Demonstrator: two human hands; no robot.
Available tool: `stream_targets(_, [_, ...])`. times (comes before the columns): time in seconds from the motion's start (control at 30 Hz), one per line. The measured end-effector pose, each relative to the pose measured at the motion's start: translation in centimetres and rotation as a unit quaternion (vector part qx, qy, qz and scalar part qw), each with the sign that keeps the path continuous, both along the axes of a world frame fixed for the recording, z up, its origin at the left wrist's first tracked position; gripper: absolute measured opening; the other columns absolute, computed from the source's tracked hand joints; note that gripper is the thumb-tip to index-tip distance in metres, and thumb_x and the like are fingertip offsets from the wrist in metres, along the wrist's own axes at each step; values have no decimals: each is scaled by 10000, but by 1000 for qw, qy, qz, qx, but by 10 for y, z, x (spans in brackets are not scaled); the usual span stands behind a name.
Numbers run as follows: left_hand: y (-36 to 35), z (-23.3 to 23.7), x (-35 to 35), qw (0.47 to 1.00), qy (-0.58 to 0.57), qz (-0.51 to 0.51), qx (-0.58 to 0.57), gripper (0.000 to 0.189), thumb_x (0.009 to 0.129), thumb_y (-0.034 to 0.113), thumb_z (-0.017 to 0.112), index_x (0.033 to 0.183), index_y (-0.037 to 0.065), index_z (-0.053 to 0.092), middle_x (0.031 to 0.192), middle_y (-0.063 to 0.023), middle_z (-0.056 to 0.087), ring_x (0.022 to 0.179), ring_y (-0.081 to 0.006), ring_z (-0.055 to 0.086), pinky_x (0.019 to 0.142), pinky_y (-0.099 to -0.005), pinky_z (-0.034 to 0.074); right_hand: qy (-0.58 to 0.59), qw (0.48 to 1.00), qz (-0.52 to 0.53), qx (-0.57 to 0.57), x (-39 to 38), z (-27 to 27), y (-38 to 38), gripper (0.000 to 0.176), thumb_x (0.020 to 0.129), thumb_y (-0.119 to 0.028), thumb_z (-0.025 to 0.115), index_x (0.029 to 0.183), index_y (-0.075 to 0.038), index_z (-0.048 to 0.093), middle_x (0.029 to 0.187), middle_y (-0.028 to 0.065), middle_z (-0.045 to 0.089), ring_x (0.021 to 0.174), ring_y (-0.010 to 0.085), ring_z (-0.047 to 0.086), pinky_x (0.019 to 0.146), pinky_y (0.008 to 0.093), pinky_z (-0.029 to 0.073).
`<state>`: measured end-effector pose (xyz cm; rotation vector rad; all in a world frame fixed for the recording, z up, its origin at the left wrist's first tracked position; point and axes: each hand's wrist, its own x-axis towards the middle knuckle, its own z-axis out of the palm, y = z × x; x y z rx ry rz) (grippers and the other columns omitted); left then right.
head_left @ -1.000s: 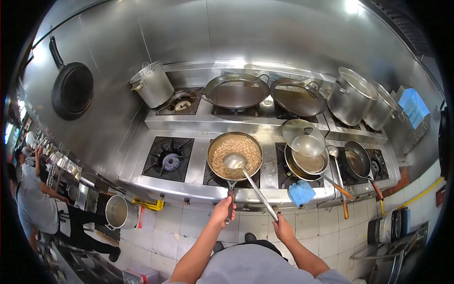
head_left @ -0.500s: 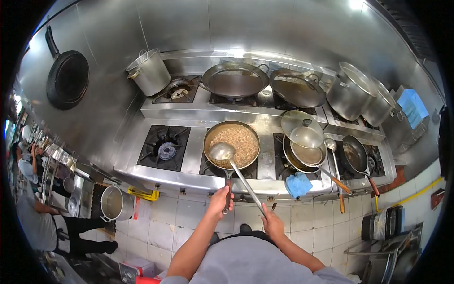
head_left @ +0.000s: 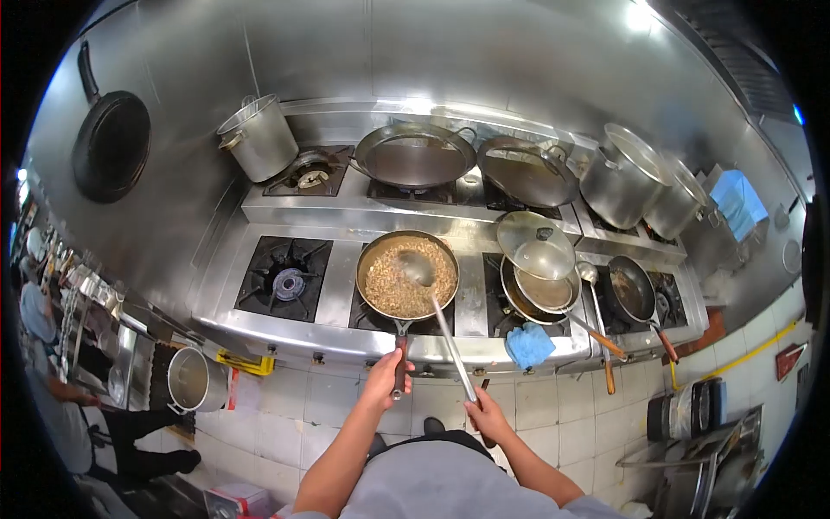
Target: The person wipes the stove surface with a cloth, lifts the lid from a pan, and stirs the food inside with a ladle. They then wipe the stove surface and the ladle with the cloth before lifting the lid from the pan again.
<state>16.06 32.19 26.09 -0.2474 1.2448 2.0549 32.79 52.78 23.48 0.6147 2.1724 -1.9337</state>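
My left hand [head_left: 386, 379] is closed around the dark handle of a frying pan [head_left: 360, 290], which sits on a front burner. Chopped, light-brown food [head_left: 393, 292] in some liquid fills the pan. With my right hand [head_left: 490, 417] I grip the long metal handle of a ladle [head_left: 450, 342]. Its bowl rests among the food, right of the pan's middle and slightly blurred.
Right of the pan are a glass lid [head_left: 529, 246] over pots, a blue cloth [head_left: 530, 345], another ladle [head_left: 589, 273] and a small frying pan [head_left: 631, 290]. Wide pans [head_left: 415, 156] and tall pots [head_left: 624, 177] stand behind. At left, a person [head_left: 73, 424] stands near a pot [head_left: 197, 381].
The ladle's bowl has moved from the left side of the pan to right of its middle. My left hand keeps its hold on the handle. The whole view has shifted slightly.
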Motion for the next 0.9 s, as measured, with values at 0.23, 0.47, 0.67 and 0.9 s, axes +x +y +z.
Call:
stream_targets(0.23, [-30,-32,13,999,-36,-7,4,342,921,380,406,1112,106,483,846,-61,562,584,-161,540,496,-329,472,24,981,-91,-171,-30,8,45,234,895,-155,506,1093,-61,423,638,13,474,422,97,446,369,236,400])
stream_targets(0.47, [-100,-102,72,984,-96,61,-140,351,887,338,472,1134,91,442,889,-116,553,530,-204,529,458,-331,480,37,989,-107,-98,-72,-38,78,190,862,-124,538,1024,-67,458,616,10,475,427,99,448,391,242,407])
stream_targets(0.67, [-198,-228,174,886,221,-78,-400,290,851,258,459,1020,24,488,768,-147,585,472,-226,543,372,-341,439,60,981,-120,140,-77,-101,76,378,813,-181,597,1127,-38,441,714,66,535,631,179,550,562,308,455])
stream_targets(0.9, [-241,-243,246,867,-69,-84,-486,276,851,258,465,985,21,510,758,-162,579,546,-263,571,388,-387,438,-3,918,-14,397,-97,-27,69,645,724,-197,663,1278,-49,366,1077,242,466,965,399,522,812,445,447])
